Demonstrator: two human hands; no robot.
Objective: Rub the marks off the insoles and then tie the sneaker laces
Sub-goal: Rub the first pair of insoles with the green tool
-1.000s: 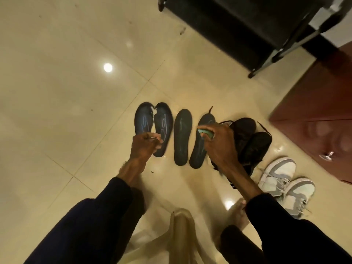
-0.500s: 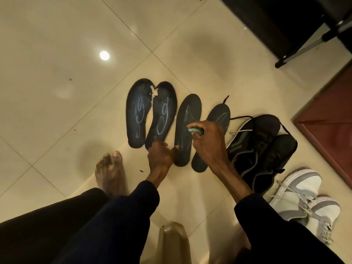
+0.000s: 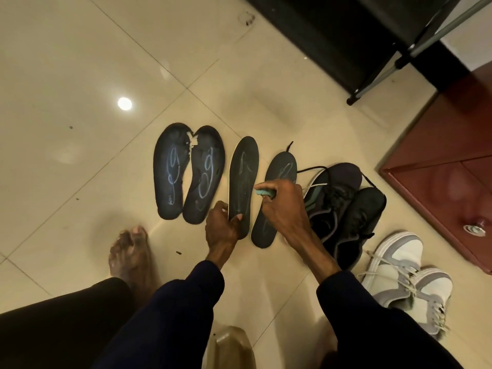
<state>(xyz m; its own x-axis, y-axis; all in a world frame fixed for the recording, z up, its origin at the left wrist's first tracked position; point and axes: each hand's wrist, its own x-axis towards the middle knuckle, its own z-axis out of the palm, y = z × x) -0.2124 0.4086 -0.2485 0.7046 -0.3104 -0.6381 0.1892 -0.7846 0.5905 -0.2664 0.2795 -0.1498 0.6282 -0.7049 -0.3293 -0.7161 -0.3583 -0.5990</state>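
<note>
Head: right hand (image 3: 282, 206) tight round eraser (image 3: 264, 193), left hand (image 3: 220, 228) round insole (image 3: 243, 171)

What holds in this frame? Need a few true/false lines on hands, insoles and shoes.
1. The right hand holds a teal eraser. True.
2. The left hand touches nothing. False: it grips the heel end of the third insole from the left.
3. The leftmost insole and the second insole are wiped clean. False: both bear pale looped marks.
4. The black sneakers lie beside the fourth insole. True.
5. The white-and-grey sneakers stand on a cabinet. False: they are on the floor.
</note>
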